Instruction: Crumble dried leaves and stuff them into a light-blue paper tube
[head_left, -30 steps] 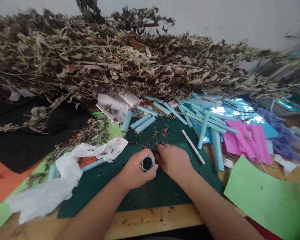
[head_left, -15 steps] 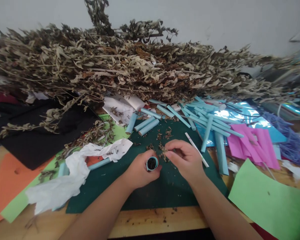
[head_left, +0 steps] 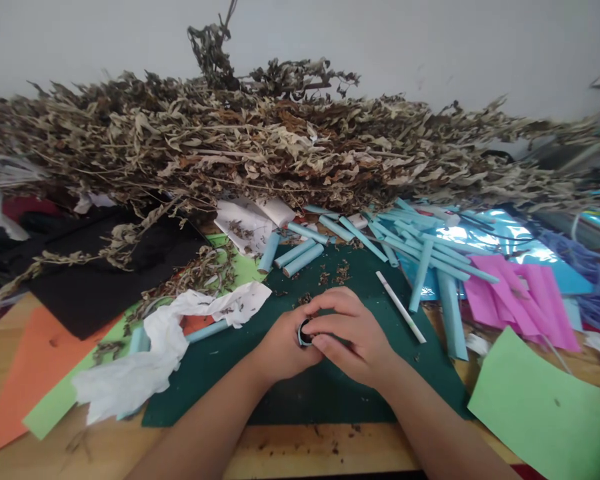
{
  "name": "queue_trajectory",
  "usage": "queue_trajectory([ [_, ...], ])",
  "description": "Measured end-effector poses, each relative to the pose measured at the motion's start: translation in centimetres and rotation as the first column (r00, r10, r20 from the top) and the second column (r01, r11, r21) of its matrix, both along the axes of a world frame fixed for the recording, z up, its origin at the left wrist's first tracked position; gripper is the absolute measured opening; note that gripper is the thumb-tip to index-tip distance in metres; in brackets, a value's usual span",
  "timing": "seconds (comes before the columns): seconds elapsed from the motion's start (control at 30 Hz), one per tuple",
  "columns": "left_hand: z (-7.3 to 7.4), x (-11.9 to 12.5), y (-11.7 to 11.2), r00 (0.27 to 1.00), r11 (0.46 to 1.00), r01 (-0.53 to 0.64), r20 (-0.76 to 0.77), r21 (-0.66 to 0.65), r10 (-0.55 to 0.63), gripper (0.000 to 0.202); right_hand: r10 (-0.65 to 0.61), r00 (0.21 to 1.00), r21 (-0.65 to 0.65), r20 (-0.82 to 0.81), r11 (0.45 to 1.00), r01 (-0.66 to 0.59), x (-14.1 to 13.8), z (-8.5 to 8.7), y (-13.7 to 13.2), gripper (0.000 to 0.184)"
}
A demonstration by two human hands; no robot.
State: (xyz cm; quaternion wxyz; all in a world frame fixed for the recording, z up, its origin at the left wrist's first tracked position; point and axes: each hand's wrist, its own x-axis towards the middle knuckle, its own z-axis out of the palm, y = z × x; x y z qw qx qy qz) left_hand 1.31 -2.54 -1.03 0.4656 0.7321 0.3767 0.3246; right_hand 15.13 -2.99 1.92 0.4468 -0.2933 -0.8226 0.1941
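Observation:
My left hand (head_left: pixel 283 350) is wrapped around a short light-blue paper tube (head_left: pixel 304 340), its open end turned up toward me and dark inside. Over that opening, my right hand (head_left: pixel 353 333) bends down with thumb and fingertips together at the rim. Whatever the right fingertips hold is too small and hidden to make out. Both hands are above a dark green mat (head_left: pixel 280 403). Dried leaf crumbs (head_left: pixel 341 272) lie on the mat just beyond them. A thin white stick (head_left: pixel 401 307) rests to the right of my right hand.
Behind lies a wide heap of dried leafy stalks (head_left: pixel 280 147). Rolled blue paper tubes (head_left: pixel 300 257) are strewn at the mat's far side. Crumpled white tissue (head_left: pixel 130 380) and orange paper (head_left: pixel 40 373) lie left; pink paper (head_left: pixel 520 297) and a green sheet (head_left: pixel 545 400) lie right.
My right hand has moved left from the leaf crumbs to the tube's mouth, its fingers now partly covering the opening. My left hand still holds the tube. The view has shifted slightly.

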Motion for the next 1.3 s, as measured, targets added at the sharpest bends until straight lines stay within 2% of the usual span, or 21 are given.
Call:
queue_trajectory([
  [0.1, 0.0, 0.0, 0.0, 1.0, 1.0, -0.021, -0.016, -0.002, 0.021, 0.013, 0.048, 0.998, -0.041, -0.028, 0.998, -0.049, 0.6, 0.2, 0.1, 0.022],
  [0.2, -0.3, 0.1, -0.1, 0.998, 0.997, -0.062, -0.028, -0.046, 0.061, 0.01, -0.021, 0.998, -0.093, -0.062, 0.996, 0.015, 1.7, 0.8, 0.2, 0.023],
  [0.27, -0.5, 0.1, -0.2, 0.998, 0.995, -0.056, -0.019, -0.079, 0.054, 0.012, -0.035, 0.999, -0.075, 0.01, 0.997, 0.036, 2.3, 1.1, 0.3, 0.019],
  [0.37, -0.4, 0.1, -0.1, 0.999, 0.995, -0.044, -0.005, -0.091, 0.044, 0.013, 0.03, 0.992, -0.046, 0.121, 0.999, -0.025, 2.6, 1.1, 0.3, 0.018],
  [0.6, 0.1, 0.1, 0.0, 0.999, 0.996, -0.042, 0.014, -0.084, 0.044, 0.013, 0.162, 0.983, -0.08, 0.09, 0.985, -0.155, 1.7, -0.2, 0.4, 0.022],
  [0.73, 0.1, 0.1, 0.0, 0.999, 0.996, -0.051, 0.014, -0.068, 0.052, 0.014, 0.206, 0.972, -0.095, 0.11, 0.976, -0.196, 1.5, 0.0, 0.5, 0.023],
  [0.8, -0.1, 0.2, 0.0, 0.998, 0.997, -0.054, 0.016, -0.062, 0.055, 0.012, 0.185, 0.978, -0.109, 0.093, 0.979, -0.175, 1.5, 0.3, 0.7, 0.024],
  [0.9, -0.4, 0.1, 0.0, 0.999, 0.998, -0.042, 0.018, -0.046, 0.043, 0.011, 0.14, 0.978, -0.173, 0.153, 0.978, -0.113, 1.6, 0.9, 1.3, 0.023],
  [1.0, -0.3, 0.1, 0.0, 0.999, 0.999, -0.029, 0.025, -0.029, 0.03, 0.017, 0.23, 0.937, -0.281, 0.262, 0.947, -0.154, 1.7, 1.1, 2.3, 0.023],
  [1.13, 0.0, 0.1, 0.0, 0.998, 1.0, -0.016, 0.053, -0.022, 0.017, 0.039, 0.307, 0.933, -0.312, 0.187, 0.919, -0.24, 1.7, 0.4, 3.0, 0.025],
  [1.3, -0.4, 0.0, 0.0, 0.997, 0.999, 0.002, 0.08, -0.039, 0.001, 0.035, 0.284, 0.957, -0.272, 0.06, 0.927, -0.258, 1.7, -0.8, 2.7, 0.025],
])
